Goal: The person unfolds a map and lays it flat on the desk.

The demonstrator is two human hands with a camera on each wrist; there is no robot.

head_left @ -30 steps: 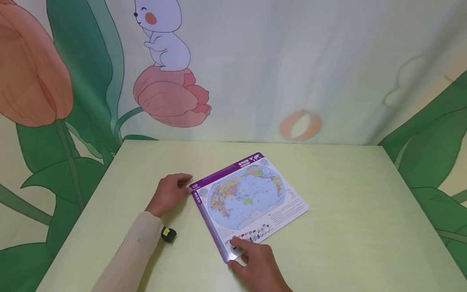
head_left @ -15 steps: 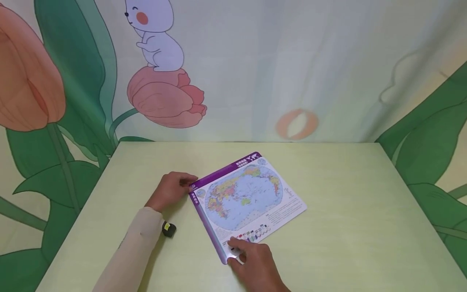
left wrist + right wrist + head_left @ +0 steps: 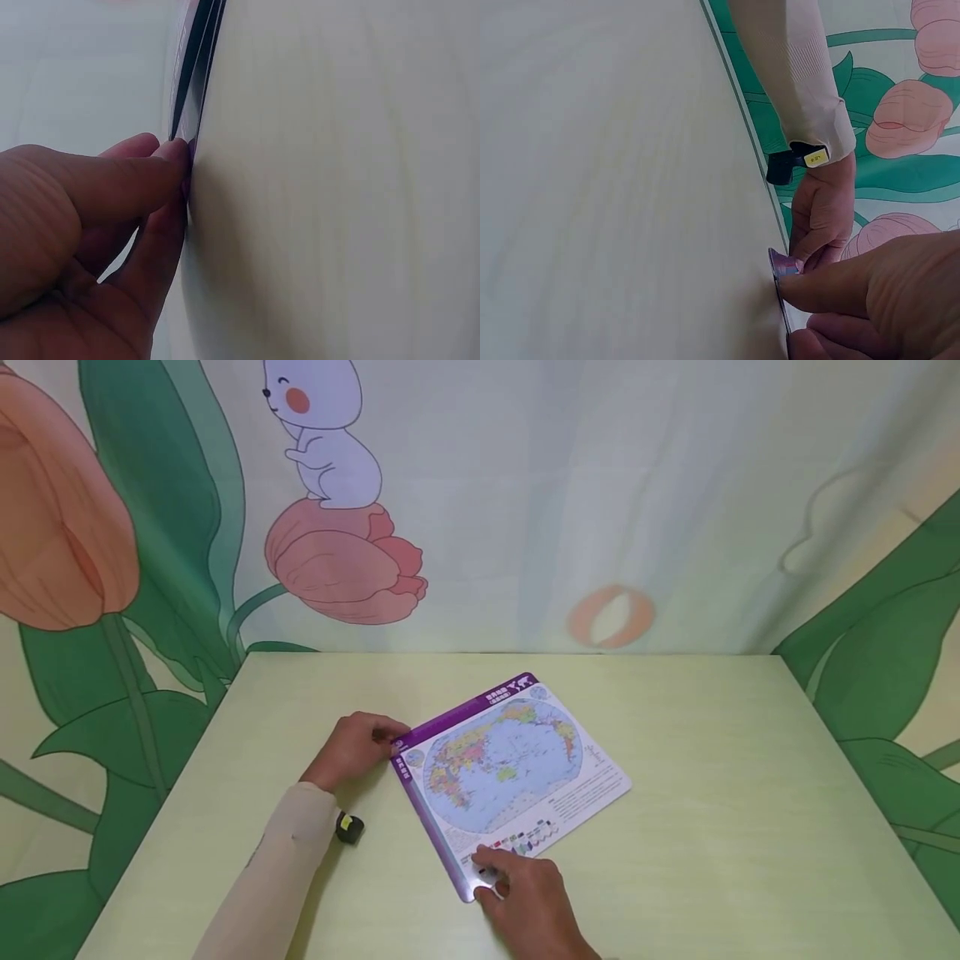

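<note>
A flat world map (image 3: 502, 768) with a purple border lies turned at an angle on the table. My left hand (image 3: 356, 749) pinches its left corner between thumb and fingers. Close up in the left wrist view, the thumb (image 3: 142, 184) lies at the corner, where thin dark-edged layers (image 3: 196, 75) stand slightly apart. At the near corner my right hand (image 3: 532, 897) holds the map, index finger over the printed face and thumb at the edge. The right wrist view shows that corner (image 3: 784, 262) by the thumb; the other fingers are partly hidden.
The pale yellow-green table (image 3: 712, 793) spreads around the map on all sides. Behind it hangs a curtain (image 3: 510, 510) printed with tulips and a white animal. A small black device (image 3: 349, 827) with a yellow label sits at my left wrist.
The left fingers have come slightly farther over the map's corner. The right hand stays almost in place, and the head view has shifted a little.
</note>
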